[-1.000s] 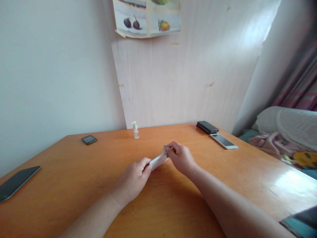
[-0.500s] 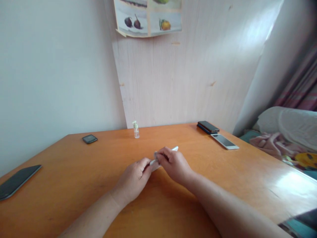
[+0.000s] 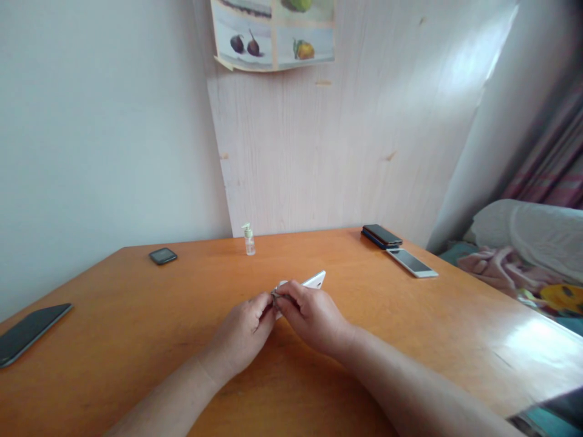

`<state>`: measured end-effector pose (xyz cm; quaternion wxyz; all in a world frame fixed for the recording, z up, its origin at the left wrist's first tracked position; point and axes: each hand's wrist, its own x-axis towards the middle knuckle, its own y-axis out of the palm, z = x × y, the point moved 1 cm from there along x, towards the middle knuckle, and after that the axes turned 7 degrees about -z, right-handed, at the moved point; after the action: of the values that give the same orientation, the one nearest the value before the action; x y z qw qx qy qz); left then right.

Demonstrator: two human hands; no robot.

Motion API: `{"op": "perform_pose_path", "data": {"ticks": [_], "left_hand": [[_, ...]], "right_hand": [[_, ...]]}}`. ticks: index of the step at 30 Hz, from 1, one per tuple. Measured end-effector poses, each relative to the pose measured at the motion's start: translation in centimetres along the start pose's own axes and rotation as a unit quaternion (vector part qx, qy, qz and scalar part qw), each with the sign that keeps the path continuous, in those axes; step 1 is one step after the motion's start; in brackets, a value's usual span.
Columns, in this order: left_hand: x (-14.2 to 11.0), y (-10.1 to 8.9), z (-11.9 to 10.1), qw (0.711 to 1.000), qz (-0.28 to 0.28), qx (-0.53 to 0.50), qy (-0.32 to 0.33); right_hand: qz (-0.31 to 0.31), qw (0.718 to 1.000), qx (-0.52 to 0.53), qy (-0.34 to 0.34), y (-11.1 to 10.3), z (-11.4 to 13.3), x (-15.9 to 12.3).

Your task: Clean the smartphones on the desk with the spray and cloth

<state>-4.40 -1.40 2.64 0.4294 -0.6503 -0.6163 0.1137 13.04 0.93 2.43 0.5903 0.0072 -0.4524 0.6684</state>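
Note:
A white smartphone [image 3: 315,280] is held tilted above the table, its far end sticking out past my right knuckles. My left hand [image 3: 243,331] is closed on the phone's near end, thumb on top. Across the phone rests my right hand [image 3: 314,315], its thumb and fingers pinched on a small greyish piece [image 3: 276,293], perhaps a cloth or wipe, too small to tell. That piece touches the phone close to my left thumb. Much of the phone is hidden by both hands.
On the wooden table [image 3: 136,315] stands a small clear pump bottle [image 3: 250,241]. A dark device [image 3: 163,255] and a black phone [image 3: 34,331] lie at left. At back right are stacked dark phones [image 3: 381,235] and a white phone [image 3: 412,263]. Bedding [image 3: 523,237] lies beyond the right edge.
My right hand has slid along the phone toward my left hand with the greyish piece. More of the phone's far end shows, and it appears tilted differently.

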Motion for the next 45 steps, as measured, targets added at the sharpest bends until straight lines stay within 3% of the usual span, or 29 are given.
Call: {"op": "perform_pose_path", "data": {"ticks": [3, 6, 8, 10, 15, 17, 21, 23, 26, 30, 32, 36, 39, 42, 45], "left_hand": [[0.0, 0.0, 0.2, 1.000, -0.012, 0.016, -0.005], [-0.1, 0.0, 0.3, 0.999, -0.018, 0.026, -0.002], [-0.1, 0.0, 0.3, 1.000, -0.015, 0.026, -0.002], [-0.1, 0.0, 0.2, 0.999, -0.017, 0.027, -0.005], [-0.1, 0.1, 0.0, 1.000, -0.006, 0.005, 0.002], [-0.2, 0.1, 0.0, 1.000, -0.010, 0.009, 0.006], [-0.2, 0.0, 0.0, 0.999, -0.016, 0.035, 0.004], [-0.2, 0.0, 0.0, 0.999, -0.015, 0.034, 0.005], [-0.2, 0.0, -0.1, 0.999, -0.018, 0.035, -0.002], [-0.1, 0.0, -0.2, 1.000, -0.005, 0.002, 0.007], [-0.1, 0.0, -0.2, 1.000, -0.008, 0.000, 0.009], [-0.1, -0.1, 0.0, 0.999, -0.020, 0.028, -0.008], [0.0, -0.1, 0.1, 1.000, -0.014, 0.026, -0.010], [0.1, -0.2, 0.2, 1.000, -0.015, 0.022, -0.012], [0.1, -0.1, 0.5, 1.000, -0.022, 0.013, -0.016]], "right_hand": [[-0.059, 0.994, -0.047, 0.076, -1.4, -2.1, 0.9], [-0.131, 0.971, -0.100, 0.171, -3.5, -5.4, 2.3], [-0.146, 0.966, -0.111, 0.184, -3.9, -6.2, 2.6], [-0.124, 0.976, -0.090, 0.153, -3.2, -5.3, 2.2], [0.002, 1.000, 0.004, 0.000, -0.1, -0.4, 0.0], [0.000, 1.000, -0.006, 0.007, -0.3, -0.3, 0.0], [-0.090, 0.983, -0.084, 0.133, -2.7, -3.4, 1.6], [-0.116, 0.974, -0.104, 0.164, -3.5, -4.4, 2.2], [-0.097, 0.984, -0.076, 0.132, -2.8, -3.4, 1.7], [0.005, 1.000, 0.007, 0.008, -0.5, -0.1, 0.1], [0.011, 1.000, 0.009, 0.001, -0.3, 0.1, 0.0], [-0.083, 0.989, -0.019, 0.123, -2.0, -3.3, 1.4], [-0.151, 0.956, 0.089, 0.236, -3.2, -6.2, 2.6], [-0.155, 0.914, 0.214, 0.307, -3.1, -7.2, 3.1], [-0.137, 0.892, 0.267, 0.337, -2.4, -7.0, 3.0]]}}
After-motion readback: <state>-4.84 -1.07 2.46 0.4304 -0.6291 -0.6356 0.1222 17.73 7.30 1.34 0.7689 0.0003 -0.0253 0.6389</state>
